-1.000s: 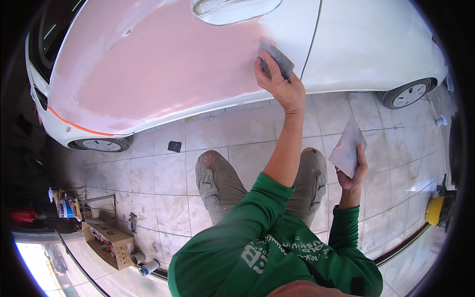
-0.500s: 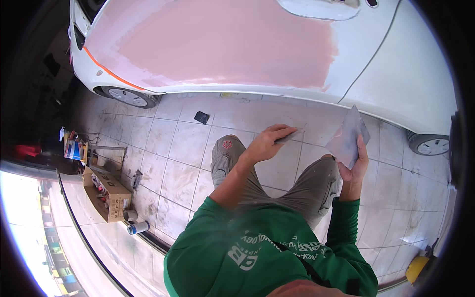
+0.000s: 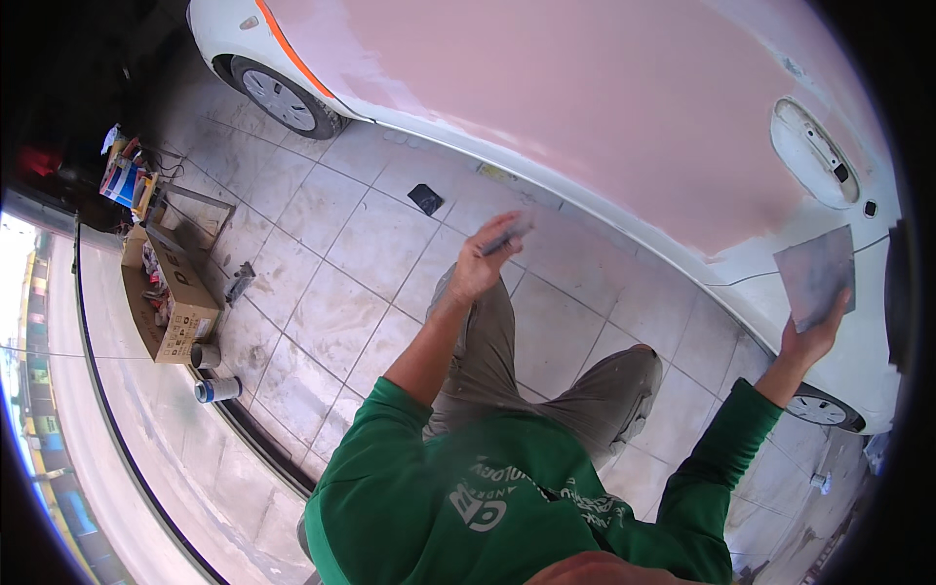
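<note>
My left hand (image 3: 480, 258) is wrapped round a flat, dark grey spreader (image 3: 504, 235). Its far end is smeared by motion, so the exact shape is unclear. It is held over the tiles, apart from the car. Out at the right, my right hand (image 3: 819, 327) supports a thin, square grey board (image 3: 815, 276) from its lower edge; bluish-grey smears cover the board. Behind that board is the white car's side (image 3: 751, 278), with a large dull-pink coated area (image 3: 624, 127) and a handle recess (image 3: 814, 154).
A black square sheet (image 3: 425, 200) lies on the tiled floor (image 3: 322, 268) near the front wheel (image 3: 283, 97). Left of me stand an open cardboard box (image 3: 180, 302), a can (image 3: 217, 389) and a cluttered low stand (image 3: 132, 180). A second pale car body panel (image 3: 175, 419) borders the lower left.
My view has turned, so the car now slants down to the right. The right hand with the board has moved outward to the right; my left hand has shifted left, with the spreader tilted upward.
</note>
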A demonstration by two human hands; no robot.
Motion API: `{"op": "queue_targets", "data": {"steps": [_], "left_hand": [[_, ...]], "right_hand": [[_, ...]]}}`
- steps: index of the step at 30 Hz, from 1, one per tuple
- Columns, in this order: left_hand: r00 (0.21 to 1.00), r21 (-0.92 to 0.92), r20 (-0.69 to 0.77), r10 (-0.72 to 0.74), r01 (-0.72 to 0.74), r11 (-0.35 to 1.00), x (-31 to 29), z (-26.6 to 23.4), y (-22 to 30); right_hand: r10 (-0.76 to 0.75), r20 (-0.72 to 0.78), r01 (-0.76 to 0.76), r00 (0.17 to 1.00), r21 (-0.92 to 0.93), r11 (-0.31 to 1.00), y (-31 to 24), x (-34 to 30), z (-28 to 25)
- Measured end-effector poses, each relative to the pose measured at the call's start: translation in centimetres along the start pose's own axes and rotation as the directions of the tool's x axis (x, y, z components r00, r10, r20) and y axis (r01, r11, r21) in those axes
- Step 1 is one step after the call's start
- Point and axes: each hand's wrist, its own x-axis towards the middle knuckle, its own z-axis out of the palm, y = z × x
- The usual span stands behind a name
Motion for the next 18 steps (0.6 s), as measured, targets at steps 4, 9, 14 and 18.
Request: {"op": "queue_targets", "data": {"steps": [4,9,14,18], "left_hand": [[0.892,-0.334,-0.450,0.025,-0.194,0.922,11.3,-10.3,3.7],[0.778,-0.290,-0.628,-0.014,-0.217,0.932,19.9,-13.6,5.7],[0.817,-0.087,-0.572,0.071,-0.147,0.985,19.4,-9.5,3.8],[0.733,-0.156,-0.677,0.062,-0.225,0.962,20.6,-16.2,4.4]], "right_hand": [[-0.254,0.307,0.198,0.917,0.201,0.959,-6.4,15.4,-3.6],[-0.123,0.505,-0.025,0.854,0.277,0.961,-6.6,20.9,-7.1],[-0.112,0.671,-0.078,0.733,0.245,0.966,-6.9,20.1,-7.1],[-0.127,0.718,-0.119,0.684,0.281,0.952,-7.4,19.5,-6.5]]}}
